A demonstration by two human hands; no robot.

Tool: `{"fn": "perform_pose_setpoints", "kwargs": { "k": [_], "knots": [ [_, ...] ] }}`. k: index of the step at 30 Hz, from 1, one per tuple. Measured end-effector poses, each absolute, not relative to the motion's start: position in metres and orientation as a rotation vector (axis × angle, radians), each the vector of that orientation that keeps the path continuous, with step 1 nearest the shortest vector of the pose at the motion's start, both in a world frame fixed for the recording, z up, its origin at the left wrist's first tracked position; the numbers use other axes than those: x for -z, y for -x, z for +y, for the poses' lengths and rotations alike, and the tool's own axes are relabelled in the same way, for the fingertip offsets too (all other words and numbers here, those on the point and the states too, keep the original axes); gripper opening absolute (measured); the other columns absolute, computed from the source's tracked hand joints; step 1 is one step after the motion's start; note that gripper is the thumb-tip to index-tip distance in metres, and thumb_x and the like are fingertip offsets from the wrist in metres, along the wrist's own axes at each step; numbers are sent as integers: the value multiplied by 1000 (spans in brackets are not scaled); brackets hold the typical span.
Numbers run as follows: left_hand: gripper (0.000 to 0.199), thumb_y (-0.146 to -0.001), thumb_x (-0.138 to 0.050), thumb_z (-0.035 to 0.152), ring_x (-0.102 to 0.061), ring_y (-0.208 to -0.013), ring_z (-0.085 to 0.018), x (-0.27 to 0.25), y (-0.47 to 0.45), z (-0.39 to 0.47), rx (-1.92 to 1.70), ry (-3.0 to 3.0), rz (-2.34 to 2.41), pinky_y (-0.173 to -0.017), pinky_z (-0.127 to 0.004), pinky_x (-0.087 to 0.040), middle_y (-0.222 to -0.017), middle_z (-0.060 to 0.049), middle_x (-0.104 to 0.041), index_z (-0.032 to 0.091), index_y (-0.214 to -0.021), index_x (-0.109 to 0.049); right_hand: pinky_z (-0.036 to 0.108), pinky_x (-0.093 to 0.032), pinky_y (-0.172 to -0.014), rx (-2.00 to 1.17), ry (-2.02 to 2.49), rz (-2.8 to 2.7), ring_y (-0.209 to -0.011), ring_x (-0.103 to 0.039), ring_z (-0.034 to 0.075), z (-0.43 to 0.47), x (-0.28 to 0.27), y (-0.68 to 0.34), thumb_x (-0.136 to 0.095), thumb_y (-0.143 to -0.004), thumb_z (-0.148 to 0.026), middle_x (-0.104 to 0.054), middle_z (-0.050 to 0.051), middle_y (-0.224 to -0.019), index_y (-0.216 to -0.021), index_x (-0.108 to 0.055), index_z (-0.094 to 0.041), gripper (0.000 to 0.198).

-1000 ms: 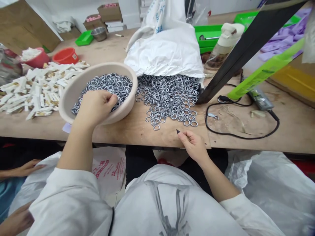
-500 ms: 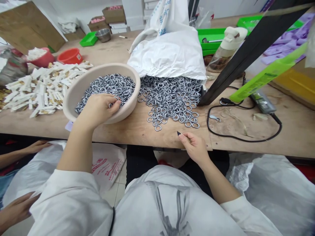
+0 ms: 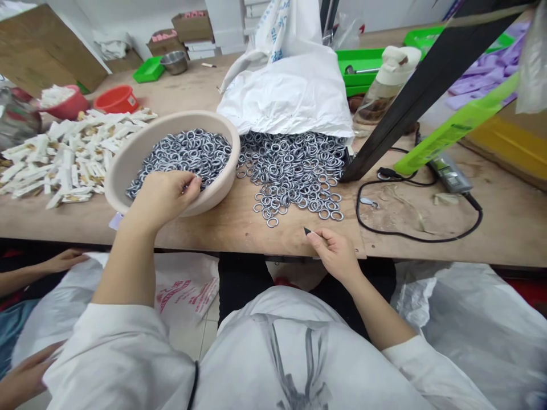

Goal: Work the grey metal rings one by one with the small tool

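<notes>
1. From where I stand, the metal rings (image 3: pixel 183 151) are smooth, grey and round, with a dull shine, heaped in a shallow basin (image 3: pixel 114 179) of pale, smooth plastic.
2. More of the same make a loose pile (image 3: pixel 294 173) on the wooden worktop (image 3: pixel 226 230), spreading from the mouth of a crinkled white sack (image 3: pixel 294 97).
3. The left hand (image 3: pixel 164 193) is over the basin's near side, fingers curled and thumb bent in close; I can't tell whether its grip has a ring in it.
4. The right hand (image 3: pixel 337 253), by the worktop's front edge, has its grip pinching a small dark pointed piece (image 3: pixel 307 231) between thumb and fingers.
5. Left of the basin lies a heap of white strips (image 3: pixel 68 162), straight-sided and jumbled, with a red bowl (image 3: pixel 115 99) behind.
6. On the right, a black post (image 3: pixel 427 97) slants up across the view, partly covering a clear bottle (image 3: pixel 380 94); a black cord (image 3: pixel 410 236) loops beside it.
7. The left hand and forearm hide part of the basin's near rim.
8. The dark piece points forward and leftward, away from the body, its long axis slanting across the worktop's edge.
9. The rings lie every which way, some flat, others leaning on their neighbours.
</notes>
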State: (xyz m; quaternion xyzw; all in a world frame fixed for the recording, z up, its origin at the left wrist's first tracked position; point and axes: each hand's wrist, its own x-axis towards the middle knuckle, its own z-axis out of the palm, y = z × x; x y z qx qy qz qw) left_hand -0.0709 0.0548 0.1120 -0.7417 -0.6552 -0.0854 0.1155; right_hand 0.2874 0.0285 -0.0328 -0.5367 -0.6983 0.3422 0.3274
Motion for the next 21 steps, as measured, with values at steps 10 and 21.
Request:
{"fn": "perform_pose_setpoints", "kwargs": {
  "k": [10,21],
  "knots": [
    [49,-93,-48,60,-58,-92,-26,-98,60,44,74,2111,-1797,-81,-36,-38,-95,-12,-65,14,-97,-63,27,-37,-59,-901,1412,-1835,-63,-56,16,29,32,-286,-50,-93,-53,-64,1,-68,-83,-70,-19,40],
    [16,-87,-54,27,-50,-73,-20,-72,84,22,187,1899,-1750,-62,-31,-28,-73,-4,-57,19,-75,-62,27,-36,-58,-1068,1350,-1726,-61,-50,14,28,30,-291,-54,-90,-53,-57,-1,-65,-80,-65,-19,38]
  ]
}}
